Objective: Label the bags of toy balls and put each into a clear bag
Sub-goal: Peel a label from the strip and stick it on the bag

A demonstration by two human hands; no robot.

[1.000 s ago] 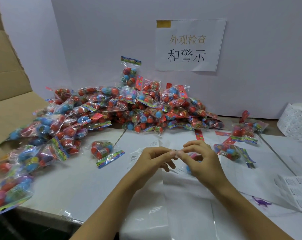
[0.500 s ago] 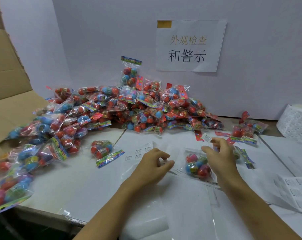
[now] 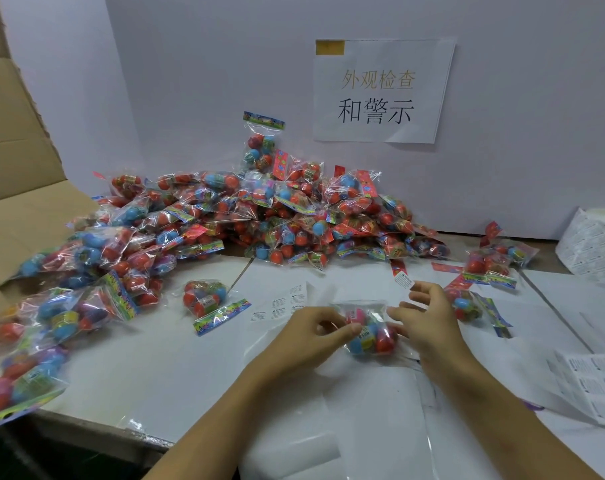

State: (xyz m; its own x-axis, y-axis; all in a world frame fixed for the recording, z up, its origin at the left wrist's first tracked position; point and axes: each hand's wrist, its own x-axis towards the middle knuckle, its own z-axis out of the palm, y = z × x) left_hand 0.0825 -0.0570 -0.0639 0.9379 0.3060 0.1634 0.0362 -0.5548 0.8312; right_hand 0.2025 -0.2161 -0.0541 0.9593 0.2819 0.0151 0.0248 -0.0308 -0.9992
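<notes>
Two hands meet over one bag of toy balls (image 3: pixel 370 332) at the near middle of the table (image 3: pixel 162 372).

The left hand (image 3: pixel 311 336) curls its fingers (image 3: pixel 346 329) round the bag's left side, gripping it. The right hand (image 3: pixel 429 322) is spread and loosely bent — its lower fingertips touch the bag's right edge, and a small white warning label (image 3: pixel 403 280) sticks off its raised fingertip. A strip of labels (image 3: pixel 282 304) lies just left; the heap of bagged balls (image 3: pixel 259 216) sits behind.

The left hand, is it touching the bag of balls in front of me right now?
Touching. The head view shows the left hand with thumb and fingertips against the near-left side of the bag of balls.
</notes>
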